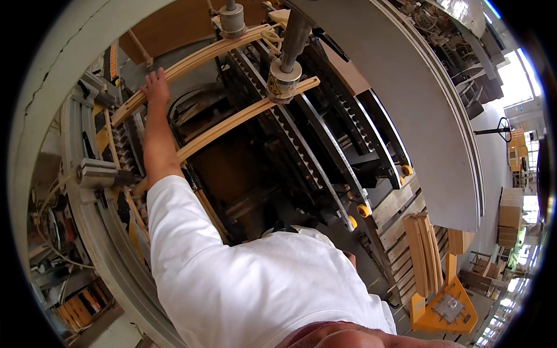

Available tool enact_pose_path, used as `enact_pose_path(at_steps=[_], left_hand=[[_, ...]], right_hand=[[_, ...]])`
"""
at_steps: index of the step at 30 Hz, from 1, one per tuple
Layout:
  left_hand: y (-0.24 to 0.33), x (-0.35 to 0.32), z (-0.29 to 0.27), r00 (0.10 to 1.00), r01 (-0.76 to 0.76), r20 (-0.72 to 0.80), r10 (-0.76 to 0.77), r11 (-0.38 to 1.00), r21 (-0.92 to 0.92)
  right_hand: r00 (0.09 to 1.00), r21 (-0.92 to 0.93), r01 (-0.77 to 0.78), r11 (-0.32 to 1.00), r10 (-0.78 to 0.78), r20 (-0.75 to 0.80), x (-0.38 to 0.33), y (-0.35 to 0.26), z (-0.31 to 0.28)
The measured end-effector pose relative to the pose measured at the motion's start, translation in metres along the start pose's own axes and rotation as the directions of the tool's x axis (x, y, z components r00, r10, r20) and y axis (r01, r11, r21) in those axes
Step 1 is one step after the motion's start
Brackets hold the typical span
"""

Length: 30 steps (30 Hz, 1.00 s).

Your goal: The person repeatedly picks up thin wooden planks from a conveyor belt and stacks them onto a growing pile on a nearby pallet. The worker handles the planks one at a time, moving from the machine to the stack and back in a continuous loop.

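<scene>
Beyond the white sleeve [180, 203], reaches out with the left hand [156, 90] and lays it across the far wooden strip [200, 57], fingers extended over the wood. Cannot tell whether merely resting there or clamped on the strip. Cannot tell the state of the right hand either, hidden somewhere past the white shirt [261, 272]. Nearer the body than the left hand, see the near wooden strip [226, 124], running roughly alongside the far one. To the right of the left hand, see a far cylinder [232, 23] and a near cylinder [284, 78], each over one strip. Further right of that hand, see dark metal rails [328, 139] with yellow rollers [364, 210] at their near ends, then stacked wooden strips [423, 255] beside a yellow pallet jack [447, 310].
</scene>
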<state>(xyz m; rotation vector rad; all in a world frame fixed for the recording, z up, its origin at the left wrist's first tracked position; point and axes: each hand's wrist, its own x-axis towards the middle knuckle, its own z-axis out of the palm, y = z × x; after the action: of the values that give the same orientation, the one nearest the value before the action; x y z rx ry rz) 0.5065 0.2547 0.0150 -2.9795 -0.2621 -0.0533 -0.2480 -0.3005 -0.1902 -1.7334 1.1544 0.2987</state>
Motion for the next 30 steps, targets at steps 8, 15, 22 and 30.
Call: enact_pose_path(at_steps=[8, 15, 22, 30], left_hand=[[-0.012, -0.004, -0.01, 1.0, 0.004, 0.018, -0.004, 1.0, 0.003], [0.014, -0.027, -0.026, 0.994, -0.008, -0.106, 0.012, 0.999, 0.043], [0.036, -0.009, -0.012, 0.79, -0.376, -0.545, 0.282, 0.924, -0.066], [0.066, -0.026, -0.018, 0.969, -0.142, -0.237, 0.072, 0.946, -0.293]], right_hand=[[0.996, 0.008, 0.061, 0.998, -0.061, 0.062, 0.02, 0.035, -0.002], [0.984, -0.112, 0.132, 0.985, -0.117, 0.135, 0.036, 0.036, -0.009], [0.996, -0.41, 0.047, 0.911, -0.01, 0.092, 0.037, -0.037, 0.0], [0.981, -0.19, 0.159, 0.969, -0.177, -0.08, 0.02, -0.015, 0.009]])
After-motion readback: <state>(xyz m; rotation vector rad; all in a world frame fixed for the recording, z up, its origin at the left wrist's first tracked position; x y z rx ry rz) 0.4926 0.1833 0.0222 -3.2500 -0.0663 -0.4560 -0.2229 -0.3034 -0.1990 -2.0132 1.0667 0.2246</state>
